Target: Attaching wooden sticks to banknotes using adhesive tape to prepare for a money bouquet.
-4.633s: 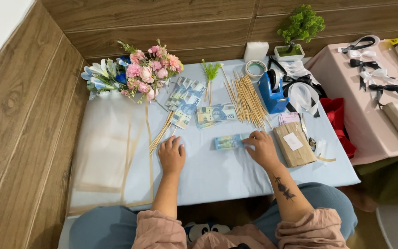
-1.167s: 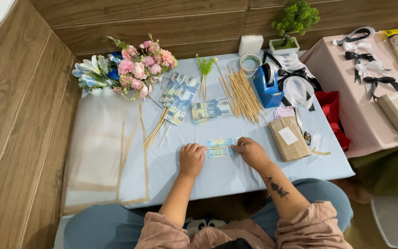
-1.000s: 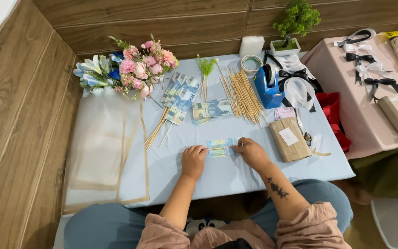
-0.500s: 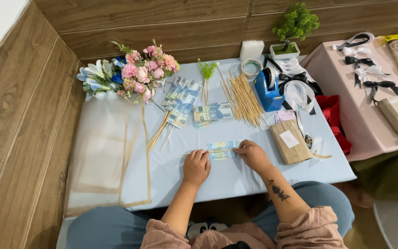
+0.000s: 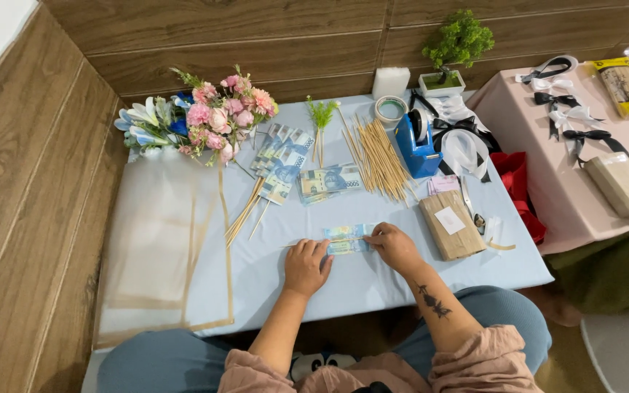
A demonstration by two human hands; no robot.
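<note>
While both hands, left hand [image 5: 307, 266], right hand [image 5: 394, 247], press banknote [image 5: 347, 238]; white pot [image 5: 442, 84] holds green plant [image 5: 460, 40]

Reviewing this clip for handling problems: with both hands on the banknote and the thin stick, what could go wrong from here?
1. The banknote is pinned flat by the left hand and right hand; pressing the thin stick along it might crease or tear the paper.
2. The loose skewers and the banknote stack lie just beyond the hands; a forward reach could scatter them.
3. The brown packet sits close to the right hand and could get nudged.
</note>
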